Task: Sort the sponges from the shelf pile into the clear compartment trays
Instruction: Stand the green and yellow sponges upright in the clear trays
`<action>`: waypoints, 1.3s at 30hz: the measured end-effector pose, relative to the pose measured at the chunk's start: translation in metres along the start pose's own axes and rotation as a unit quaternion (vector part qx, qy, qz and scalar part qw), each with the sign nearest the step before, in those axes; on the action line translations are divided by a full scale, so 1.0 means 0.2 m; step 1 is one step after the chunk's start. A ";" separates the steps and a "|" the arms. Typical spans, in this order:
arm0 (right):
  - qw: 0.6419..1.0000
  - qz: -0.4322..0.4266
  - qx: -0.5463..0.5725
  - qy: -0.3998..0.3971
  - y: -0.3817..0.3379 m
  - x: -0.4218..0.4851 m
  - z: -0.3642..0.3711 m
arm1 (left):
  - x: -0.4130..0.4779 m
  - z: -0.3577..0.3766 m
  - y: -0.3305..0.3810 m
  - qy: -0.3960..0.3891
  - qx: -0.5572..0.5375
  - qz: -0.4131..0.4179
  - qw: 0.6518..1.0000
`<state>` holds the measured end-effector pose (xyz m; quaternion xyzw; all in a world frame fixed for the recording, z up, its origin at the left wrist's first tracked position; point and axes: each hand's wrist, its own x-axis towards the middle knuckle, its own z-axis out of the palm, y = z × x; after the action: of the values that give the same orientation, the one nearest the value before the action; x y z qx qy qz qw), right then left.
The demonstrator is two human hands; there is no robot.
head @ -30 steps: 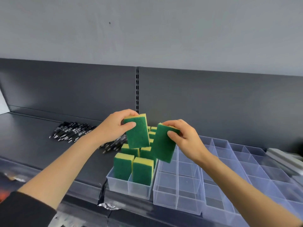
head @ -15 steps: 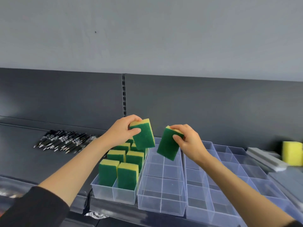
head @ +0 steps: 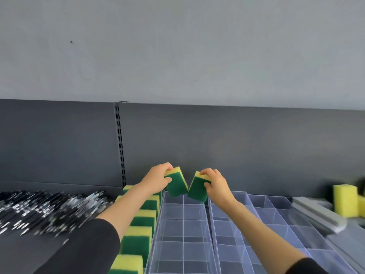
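Observation:
My left hand (head: 157,180) grips a green-and-yellow sponge (head: 176,185) by its yellow top edge. My right hand (head: 216,184) grips a second such sponge (head: 197,187). Both sponges hang green side toward me over the far row of a clear compartment tray (head: 183,230) whose cells hold nothing. The two sponges lean toward each other, nearly touching at their lower corners. Left of that tray, a row of upright sponges (head: 142,222) fills another tray, partly hidden by my left forearm.
More clear compartment trays (head: 276,224) extend to the right. A pile of black pens (head: 49,210) lies on the dark shelf at left. A yellow sponge (head: 345,200) and grey tray lids (head: 320,216) sit at far right. The shelf's back panel rises just behind the trays.
Both hands have carried their sponges farther back and lower, down to the far row of the clear tray. The camera view has shifted right and closer.

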<state>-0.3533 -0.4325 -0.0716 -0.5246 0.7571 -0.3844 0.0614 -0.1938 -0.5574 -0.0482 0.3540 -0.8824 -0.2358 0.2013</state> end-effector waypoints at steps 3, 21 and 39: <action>1.000 0.002 0.002 -0.002 0.04 0.04 0.04 | 0.05 0.03 -0.05 -0.006 0.006 -0.004 1.000; 0.993 -0.018 -0.093 -0.075 0.08 0.11 0.13 | 0.15 0.12 -0.03 -0.042 0.076 0.044 0.995; 0.996 0.026 -0.063 -0.049 0.17 0.07 0.15 | 0.18 0.13 -0.06 -0.055 0.056 0.042 0.996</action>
<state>-0.3707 -0.4552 -0.1105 -0.5261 0.7891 -0.3081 0.0748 -0.2247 -0.5846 -0.0697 0.3136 -0.9180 -0.1964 0.1424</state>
